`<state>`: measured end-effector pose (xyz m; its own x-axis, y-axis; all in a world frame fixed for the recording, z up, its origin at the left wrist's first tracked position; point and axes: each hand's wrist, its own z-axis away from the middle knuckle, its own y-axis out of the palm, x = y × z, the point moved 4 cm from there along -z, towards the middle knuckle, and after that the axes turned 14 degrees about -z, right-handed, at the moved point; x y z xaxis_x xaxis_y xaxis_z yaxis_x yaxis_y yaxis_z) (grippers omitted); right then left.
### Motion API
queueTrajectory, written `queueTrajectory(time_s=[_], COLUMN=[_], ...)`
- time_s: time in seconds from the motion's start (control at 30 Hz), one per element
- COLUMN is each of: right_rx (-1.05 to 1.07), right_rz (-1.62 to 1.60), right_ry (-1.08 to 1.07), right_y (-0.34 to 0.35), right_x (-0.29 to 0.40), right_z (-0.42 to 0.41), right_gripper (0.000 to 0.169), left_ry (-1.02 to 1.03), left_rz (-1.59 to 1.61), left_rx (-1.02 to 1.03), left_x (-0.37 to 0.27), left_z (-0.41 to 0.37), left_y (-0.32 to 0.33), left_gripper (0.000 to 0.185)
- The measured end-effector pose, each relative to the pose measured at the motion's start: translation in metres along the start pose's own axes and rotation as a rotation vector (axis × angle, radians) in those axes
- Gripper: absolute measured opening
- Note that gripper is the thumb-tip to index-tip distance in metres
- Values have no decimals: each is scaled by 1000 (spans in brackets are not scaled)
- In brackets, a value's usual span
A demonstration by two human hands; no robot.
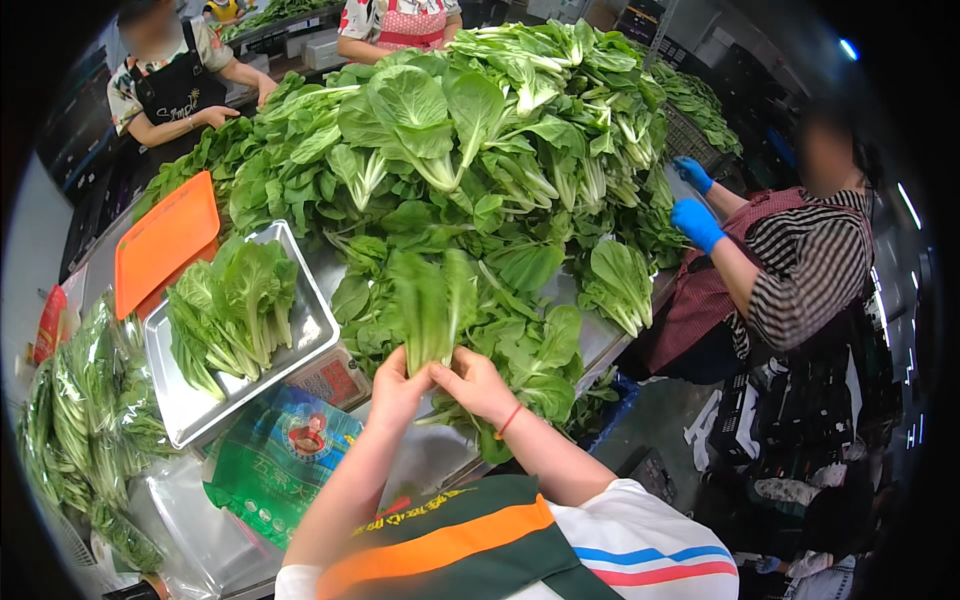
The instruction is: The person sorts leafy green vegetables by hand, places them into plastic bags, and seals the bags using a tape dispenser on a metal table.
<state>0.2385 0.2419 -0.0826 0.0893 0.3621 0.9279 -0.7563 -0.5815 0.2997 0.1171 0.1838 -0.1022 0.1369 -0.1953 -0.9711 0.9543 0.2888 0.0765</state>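
Between them, my left hand and my right hand grip the pale stem end of a leafy green head. Its leaves point away from me and are blurred. Loose greens lie on the metal table under and beyond it. To the left, several leafy heads rest in the steel pan of a weighing scale, whose keypad shows below the rim. A green and blue printed bag lies near my left forearm.
A tall heap of leafy greens covers the far table. An orange plastic lid or tray leans behind the scale. Bagged greens and clear plastic bags lie left. A co-worker's blue-gloved hand is at right; two other people stand across.
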Motion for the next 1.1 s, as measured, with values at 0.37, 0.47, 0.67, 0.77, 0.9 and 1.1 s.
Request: queueTrajectory(time_s=[0.37, 0.47, 0.67, 0.77, 0.9, 1.1], right_rx=[99, 120, 248, 190, 11, 23], right_rz=[-437, -462, -16, 312, 674, 137], right_ry=[85, 55, 85, -30, -652, -353], right_y=[25, 36, 56, 57, 67, 55], right_x=[4, 6, 28, 32, 73, 42], right_z=[-3, -2, 9, 7, 20, 10], right_gripper=[31, 29, 20, 28, 30, 15], left_ry=[370, 460, 113, 29, 63, 22], left_rz=[-868, -840, 421, 606, 658, 757], left_rx=[-168, -173, 78, -57, -167, -204], left_x=[-47, -28, -42, -33, -38, -31], left_z=[37, 36, 38, 33, 36, 33], left_y=[-11, -15, -25, -32, -32, -28], left_gripper=[48, 47, 50, 49, 40, 40])
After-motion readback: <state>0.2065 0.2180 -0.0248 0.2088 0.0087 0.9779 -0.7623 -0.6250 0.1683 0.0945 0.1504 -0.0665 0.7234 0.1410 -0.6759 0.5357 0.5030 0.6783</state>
